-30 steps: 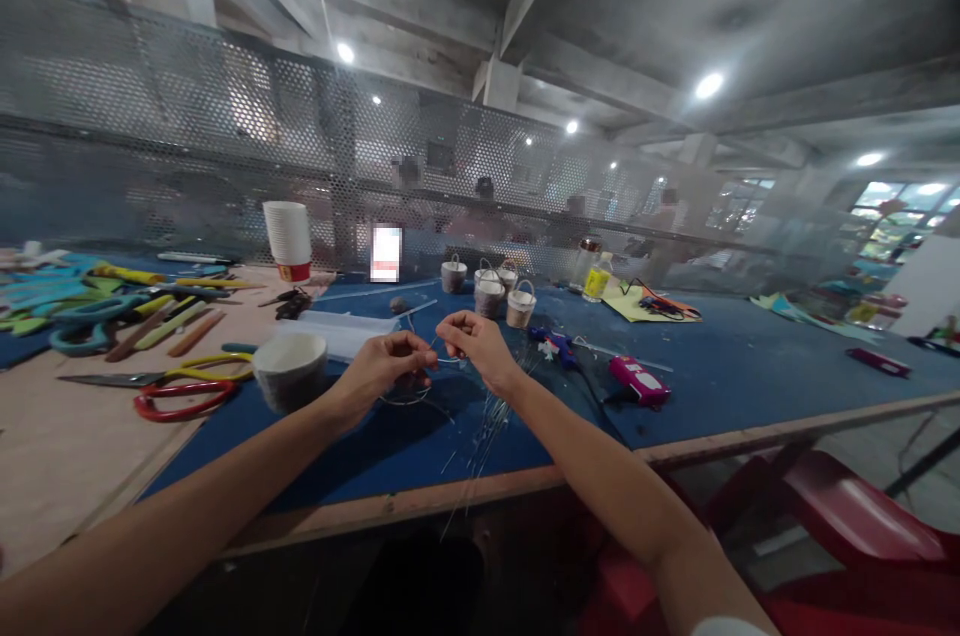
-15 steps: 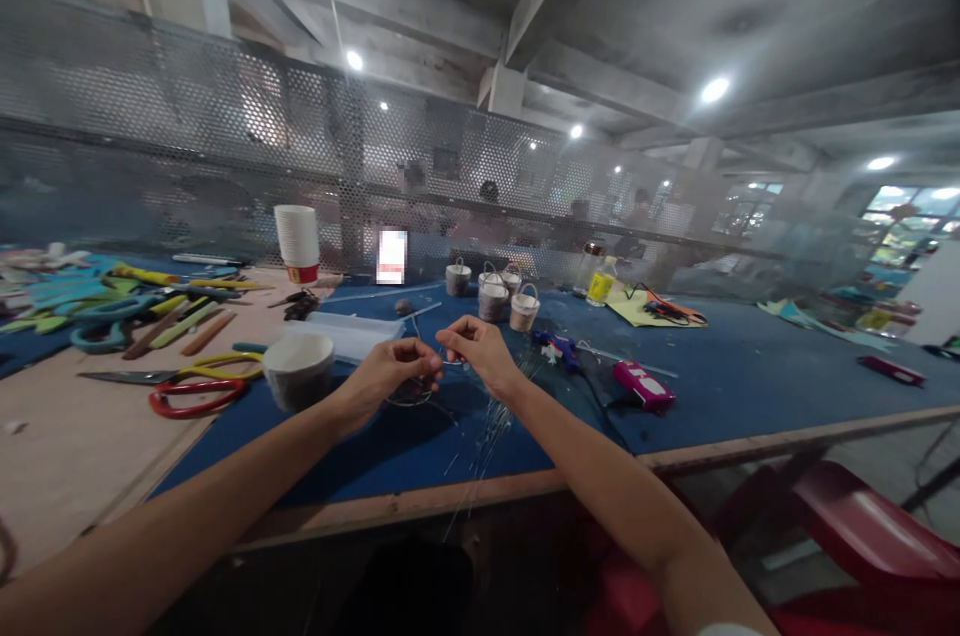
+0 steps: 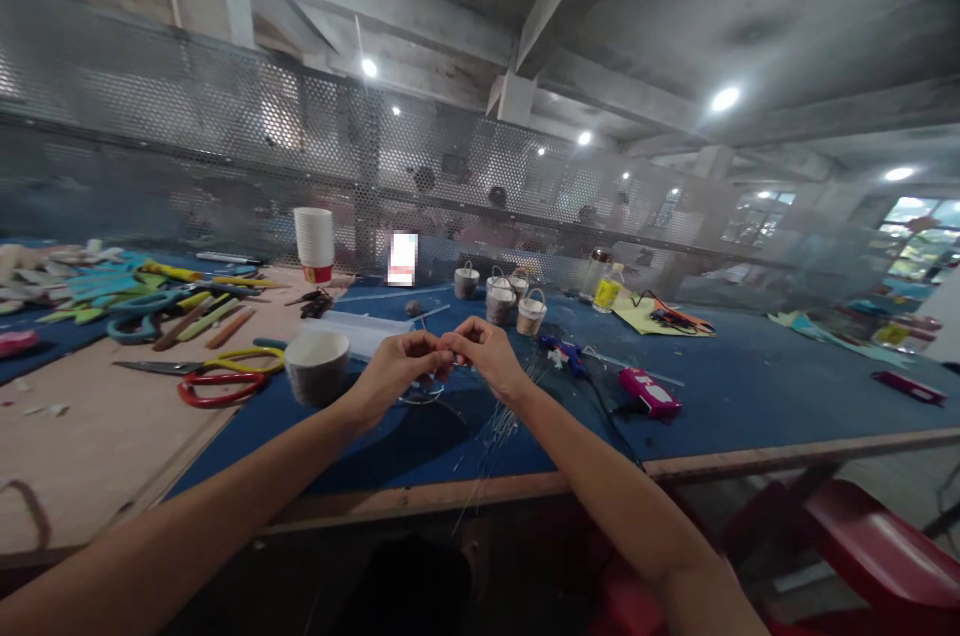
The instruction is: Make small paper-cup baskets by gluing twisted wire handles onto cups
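Note:
Fingertip to fingertip, my left hand (image 3: 397, 368) and my right hand (image 3: 489, 356) are both closed in a pinch over the blue mat. Between them is a thin wire, mostly hidden by the fingers. Below my left fingers shows a curved loop of wire (image 3: 424, 400). Loose straight wires (image 3: 499, 426) lie in a bundle under my right wrist, some past the table edge. A grey-sided cup (image 3: 318, 376) with a white inside stands left of my left hand. Several small buckets with looped handles (image 3: 501, 304) stand beyond my hands.
Scissors with red and yellow handles (image 3: 221, 389) lie at left, near pens and gloves. Stacked paper cups (image 3: 313, 241) and a lit phone (image 3: 403, 259) stand behind. On the right are a blue glue gun (image 3: 570, 356), a magenta box (image 3: 649, 393) and a yellow bottle (image 3: 608, 288).
My hands have come together, and their fingertips now meet where a small gap was. The whole view has shifted slightly, so things on the table appear further right.

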Available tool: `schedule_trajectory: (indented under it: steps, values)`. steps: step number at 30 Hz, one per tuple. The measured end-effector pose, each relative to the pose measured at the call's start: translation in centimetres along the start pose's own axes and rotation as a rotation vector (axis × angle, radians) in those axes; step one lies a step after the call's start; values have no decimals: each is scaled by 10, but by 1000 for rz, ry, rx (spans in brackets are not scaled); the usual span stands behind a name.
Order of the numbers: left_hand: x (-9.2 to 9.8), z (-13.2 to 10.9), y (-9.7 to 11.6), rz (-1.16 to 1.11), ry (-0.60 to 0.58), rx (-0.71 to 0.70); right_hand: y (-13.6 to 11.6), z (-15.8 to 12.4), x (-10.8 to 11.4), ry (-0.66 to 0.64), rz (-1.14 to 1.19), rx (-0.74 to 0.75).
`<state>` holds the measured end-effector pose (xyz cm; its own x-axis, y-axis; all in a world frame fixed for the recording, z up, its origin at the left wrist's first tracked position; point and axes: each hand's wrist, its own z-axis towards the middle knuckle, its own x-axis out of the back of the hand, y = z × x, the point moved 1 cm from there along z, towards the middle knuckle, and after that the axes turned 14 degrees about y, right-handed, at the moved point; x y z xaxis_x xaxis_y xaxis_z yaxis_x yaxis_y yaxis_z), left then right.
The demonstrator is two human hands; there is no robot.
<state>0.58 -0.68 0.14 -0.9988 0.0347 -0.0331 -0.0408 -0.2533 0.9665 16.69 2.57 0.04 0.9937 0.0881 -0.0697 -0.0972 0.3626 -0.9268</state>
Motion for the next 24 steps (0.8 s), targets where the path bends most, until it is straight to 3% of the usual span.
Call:
schedule_trajectory:
  steps: [5,18,24]
  values:
    - [0,-13,16,-77,-4,14,-11,-6,-6,42,30,-11]
    - [10,-71,8,-200,13,255,-12,-59,-26,-4,25,-44]
    - [14,-74,0,-128,43,174,-11,-70,-26,-6,28,-54]
